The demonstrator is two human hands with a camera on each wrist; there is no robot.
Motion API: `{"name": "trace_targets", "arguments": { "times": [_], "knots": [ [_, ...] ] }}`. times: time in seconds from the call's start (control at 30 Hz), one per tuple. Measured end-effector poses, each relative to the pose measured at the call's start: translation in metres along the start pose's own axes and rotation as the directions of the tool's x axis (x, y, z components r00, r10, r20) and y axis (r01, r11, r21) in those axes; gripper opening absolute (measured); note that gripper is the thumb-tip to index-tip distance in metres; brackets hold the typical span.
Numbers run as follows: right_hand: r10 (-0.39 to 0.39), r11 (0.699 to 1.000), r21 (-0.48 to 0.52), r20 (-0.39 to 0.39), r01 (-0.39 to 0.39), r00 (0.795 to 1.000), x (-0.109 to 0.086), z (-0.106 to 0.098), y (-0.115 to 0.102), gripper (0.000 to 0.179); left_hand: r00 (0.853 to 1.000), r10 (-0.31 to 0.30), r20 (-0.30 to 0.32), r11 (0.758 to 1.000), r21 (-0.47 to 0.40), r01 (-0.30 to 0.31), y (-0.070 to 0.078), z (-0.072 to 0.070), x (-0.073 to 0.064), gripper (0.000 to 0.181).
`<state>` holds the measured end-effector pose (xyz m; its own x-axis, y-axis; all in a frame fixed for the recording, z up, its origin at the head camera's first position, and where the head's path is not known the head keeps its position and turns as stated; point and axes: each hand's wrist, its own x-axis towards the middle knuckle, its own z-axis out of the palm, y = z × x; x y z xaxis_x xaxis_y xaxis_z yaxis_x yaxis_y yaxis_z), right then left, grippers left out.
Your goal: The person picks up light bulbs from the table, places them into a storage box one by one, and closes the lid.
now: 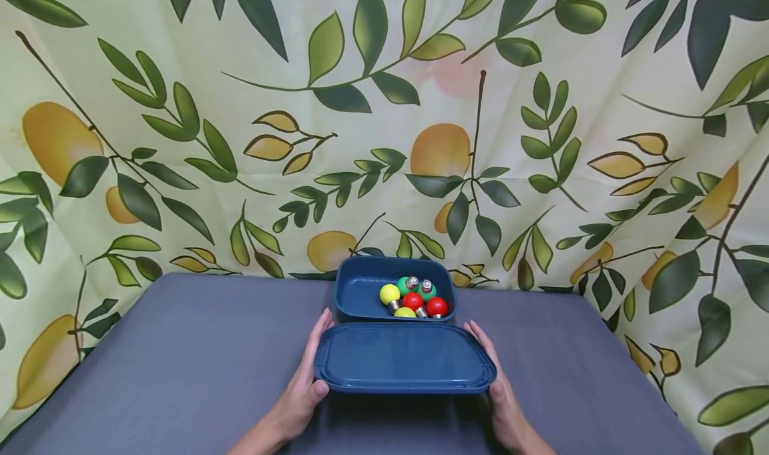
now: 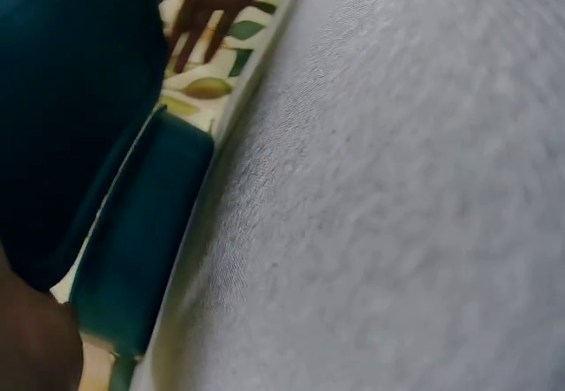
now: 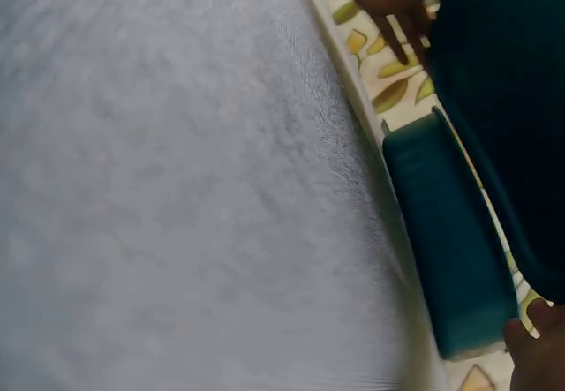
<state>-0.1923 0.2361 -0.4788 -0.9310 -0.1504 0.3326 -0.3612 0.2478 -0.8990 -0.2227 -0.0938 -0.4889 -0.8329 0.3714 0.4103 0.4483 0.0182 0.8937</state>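
Observation:
Between both hands a blue rectangular lid [image 1: 405, 358] with rounded corners is held level above the table. My left hand [image 1: 303, 381] grips its left end, thumb at the near corner and fingers along the side. At the opposite end my right hand [image 1: 501, 395] grips it the same way. Just beyond the lid stands a blue open box [image 1: 363, 298]. Several small bulbs lie toward its right side, among them a yellow bulb [image 1: 389, 293], a red bulb [image 1: 437, 306] and a green bulb [image 1: 427, 291]. In both wrist views the lid's dark underside [image 2: 71, 100] hangs over the table beside the box [image 3: 450, 241].
A grey-covered table [image 1: 198, 348] spreads to both sides of the hands. Behind it hangs a cloth [image 1: 372, 141] printed with leaves and fruit, close to the box's far side, with folds along the right and left.

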Motion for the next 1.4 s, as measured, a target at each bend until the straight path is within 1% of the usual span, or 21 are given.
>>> {"name": "trace_targets", "arguments": {
  "times": [0.07, 0.13, 0.17, 0.23, 0.3, 0.37, 0.47, 0.57, 0.63, 0.67, 0.77, 0.83, 0.87, 0.93, 1.0, 1.07, 1.17, 1.23, 1.27, 1.33, 1.4],
  "knots": [
    [-0.012, 1.000, 0.006, -0.001, 0.012, 1.000, 0.003, 0.000, -0.007, 0.076, 0.996, 0.088, -0.016, 0.995, -0.049, -0.089, 0.002, 0.001, 0.004, 0.086],
    [-0.064, 0.998, 0.016, 0.005, 0.064, 0.998, 0.007, -0.001, -0.012, 0.076, 0.984, 0.177, -0.035, 0.981, -0.071, -0.179, 0.004, 0.001, 0.010, 0.088],
    [-0.104, 0.994, 0.028, 0.010, 0.104, 0.994, 0.010, -0.001, -0.014, 0.077, 0.976, 0.212, -0.046, 0.974, -0.067, -0.215, 0.006, 0.000, 0.013, 0.089],
    [-0.183, 0.981, 0.067, 0.026, 0.181, 0.983, 0.016, -0.002, -0.016, 0.078, 0.962, 0.264, -0.069, 0.962, -0.056, -0.268, 0.009, -0.002, 0.021, 0.091],
    [-0.273, 0.957, 0.117, 0.043, 0.267, 0.961, 0.024, -0.002, -0.016, 0.081, 0.948, 0.302, -0.104, 0.952, -0.021, -0.306, 0.011, -0.004, 0.030, 0.094],
    [-0.338, 0.932, 0.155, 0.046, 0.327, 0.940, 0.034, -0.002, -0.018, 0.085, 0.928, 0.343, -0.146, 0.938, 0.005, -0.346, 0.016, -0.005, 0.040, 0.098],
    [-0.385, 0.907, 0.191, 0.009, 0.376, 0.923, 0.048, -0.001, -0.023, 0.092, 0.890, 0.403, -0.212, 0.913, 0.024, -0.408, 0.023, -0.005, 0.057, 0.103],
    [-0.394, 0.888, 0.225, -0.076, 0.401, 0.916, 0.062, 0.000, -0.032, 0.099, 0.861, 0.422, -0.284, 0.899, 0.005, -0.439, 0.031, -0.001, 0.076, 0.105],
    [-0.395, 0.867, 0.264, -0.154, 0.423, 0.906, 0.070, 0.003, -0.038, 0.104, 0.848, 0.412, -0.333, 0.896, -0.022, -0.444, 0.033, 0.004, 0.087, 0.106],
    [-0.396, 0.848, 0.297, -0.193, 0.438, 0.898, 0.074, 0.004, -0.041, 0.106, 0.846, 0.396, -0.357, 0.897, -0.044, -0.439, 0.034, 0.006, 0.091, 0.106],
    [-0.388, 0.785, 0.384, -0.306, 0.486, 0.869, 0.084, 0.010, -0.048, 0.114, 0.830, 0.358, -0.427, 0.899, -0.082, -0.430, 0.036, 0.014, 0.100, 0.107],
    [-0.384, 0.735, 0.428, -0.375, 0.525, 0.844, 0.092, 0.014, -0.052, 0.117, 0.819, 0.344, -0.458, 0.897, -0.097, -0.431, 0.038, 0.017, 0.103, 0.107],
    [-0.380, 0.716, 0.441, -0.403, 0.541, 0.832, 0.095, 0.016, -0.054, 0.119, 0.813, 0.342, -0.471, 0.897, -0.093, -0.431, 0.039, 0.018, 0.105, 0.108],
    [-0.369, 0.693, 0.444, -0.457, 0.567, 0.809, 0.100, 0.019, -0.055, 0.119, 0.800, 0.352, -0.487, 0.894, -0.078, -0.441, 0.040, 0.020, 0.106, 0.108],
    [-0.361, 0.679, 0.434, -0.505, 0.592, 0.784, 0.104, 0.022, -0.055, 0.116, 0.791, 0.367, -0.489, 0.890, -0.064, -0.452, 0.041, 0.021, 0.107, 0.109],
    [-0.355, 0.682, 0.402, -0.548, 0.611, 0.757, 0.106, 0.024, -0.054, 0.108, 0.782, 0.387, -0.489, 0.882, -0.050, -0.468, 0.042, 0.021, 0.108, 0.107],
    [-0.344, 0.720, 0.328, -0.597, 0.612, 0.725, 0.109, 0.024, -0.057, 0.086, 0.769, 0.413, -0.488, 0.873, -0.026, -0.486, 0.045, 0.022, 0.110, 0.096],
    [-0.335, 0.758, 0.275, -0.614, 0.591, 0.715, 0.110, 0.024, -0.059, 0.071, 0.754, 0.435, -0.493, 0.866, 0.000, -0.500, 0.049, 0.021, 0.111, 0.082],
    [-0.332, 0.776, 0.253, -0.617, 0.579, 0.714, 0.110, 0.024, -0.060, 0.067, 0.749, 0.440, -0.496, 0.864, 0.005, -0.504, 0.051, 0.021, 0.111, 0.076],
    [-0.340, 0.806, 0.197, -0.619, 0.558, 0.708, 0.110, 0.026, -0.062, 0.065, 0.741, 0.441, -0.506, 0.869, 0.035, -0.493, 0.056, 0.021, 0.111, 0.073],
    [-0.345, 0.834, 0.137, -0.628, 0.535, 0.698, 0.111, 0.027, -0.064, 0.072, 0.741, 0.430, -0.515, 0.878, 0.049, -0.476, 0.060, 0.021, 0.110, 0.078]
  ]
}}
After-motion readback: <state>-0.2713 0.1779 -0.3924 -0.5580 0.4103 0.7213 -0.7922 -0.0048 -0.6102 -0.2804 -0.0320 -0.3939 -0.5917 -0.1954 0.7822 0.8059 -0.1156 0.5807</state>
